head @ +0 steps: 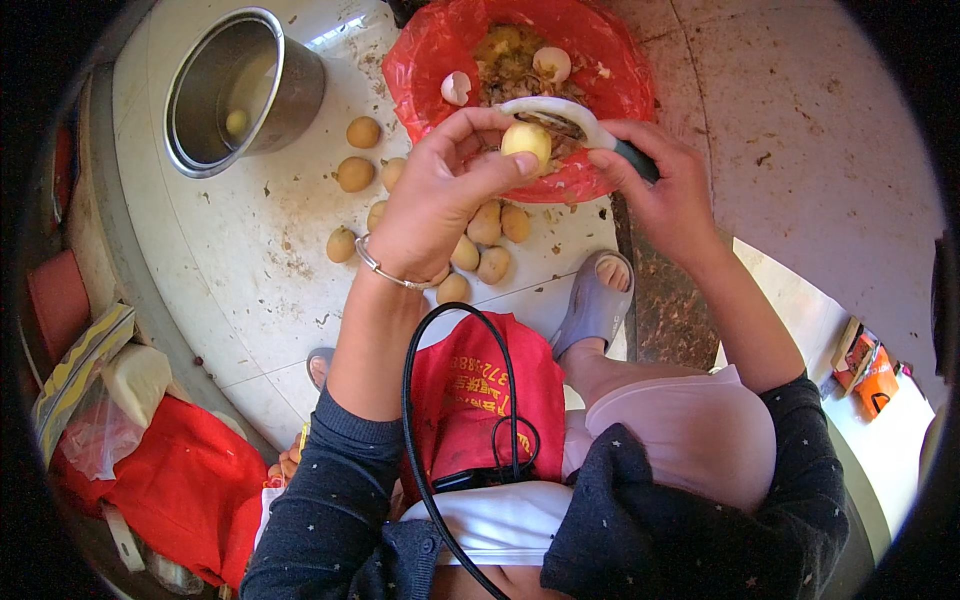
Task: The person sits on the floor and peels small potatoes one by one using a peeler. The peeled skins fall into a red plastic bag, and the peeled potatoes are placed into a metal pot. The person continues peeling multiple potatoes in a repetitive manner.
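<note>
My left hand (457, 187) holds a small peeled potato (527, 146), pale yellow, between thumb and fingers. My right hand (664, 184) grips the dark handle of a peeler (574, 120) with a white curved frame, whose blade side is close above the potato. Both hands are over the near part of a basin lined with a red plastic bag (622, 67), which holds wet scraps and pieces of eggshell (552, 64). Several small unpeeled potatoes (355, 174) lie on the tiled floor beside and below my left hand.
A steel pot (300, 90) with liquid and one pale round piece (236, 122) stands at upper left. A slipper-clad foot (596, 300) is near the basin. A black cable (409, 390) loops over a red apron (487, 375). Red cloth (187, 480) and plastic bags lie at lower left.
</note>
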The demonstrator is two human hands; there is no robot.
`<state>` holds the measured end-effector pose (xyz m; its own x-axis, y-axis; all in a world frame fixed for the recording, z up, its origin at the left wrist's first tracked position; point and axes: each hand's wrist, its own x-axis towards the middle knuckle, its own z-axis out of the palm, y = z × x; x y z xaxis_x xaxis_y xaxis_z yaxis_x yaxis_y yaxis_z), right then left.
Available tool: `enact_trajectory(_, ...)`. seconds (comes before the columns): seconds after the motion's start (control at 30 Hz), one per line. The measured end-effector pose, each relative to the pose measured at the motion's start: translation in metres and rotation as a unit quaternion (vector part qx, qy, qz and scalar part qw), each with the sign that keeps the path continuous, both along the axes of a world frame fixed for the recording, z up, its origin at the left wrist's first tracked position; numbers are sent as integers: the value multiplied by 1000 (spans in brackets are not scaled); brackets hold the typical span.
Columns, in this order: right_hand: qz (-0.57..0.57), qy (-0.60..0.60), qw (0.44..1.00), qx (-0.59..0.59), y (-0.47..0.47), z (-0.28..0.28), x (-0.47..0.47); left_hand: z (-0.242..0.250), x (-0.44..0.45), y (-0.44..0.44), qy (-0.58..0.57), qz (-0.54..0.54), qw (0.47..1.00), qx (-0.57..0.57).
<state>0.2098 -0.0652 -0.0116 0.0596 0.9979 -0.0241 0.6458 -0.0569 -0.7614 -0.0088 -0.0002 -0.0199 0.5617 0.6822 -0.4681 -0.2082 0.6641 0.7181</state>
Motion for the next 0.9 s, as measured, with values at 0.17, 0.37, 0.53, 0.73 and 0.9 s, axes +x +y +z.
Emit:
enact_trajectory(0.17, -19, -13, 1000, -17, 1, -1, 7, 4, -6, 5, -7, -17, 999, 26)
enact_trajectory(0.37, -9, -15, 1000, -12, 3, 1, 3, 8, -6, 4, -1, -85, 984, 158)
enact_trajectory(0.53, -30, 23, 999, -37, 2, 3, 3, -3, -7, 4, 70, -60, 990, 108)
enact_trajectory(0.73, 9, 42, 999, -31, -1, 3, 0, -1, -5, 3, -15, -1, 1000, -25)
enact_trajectory(0.9, 52, 25, 998, 5, 2, 4, -5, -2, -2, 1, -27, 3, 999, -27)
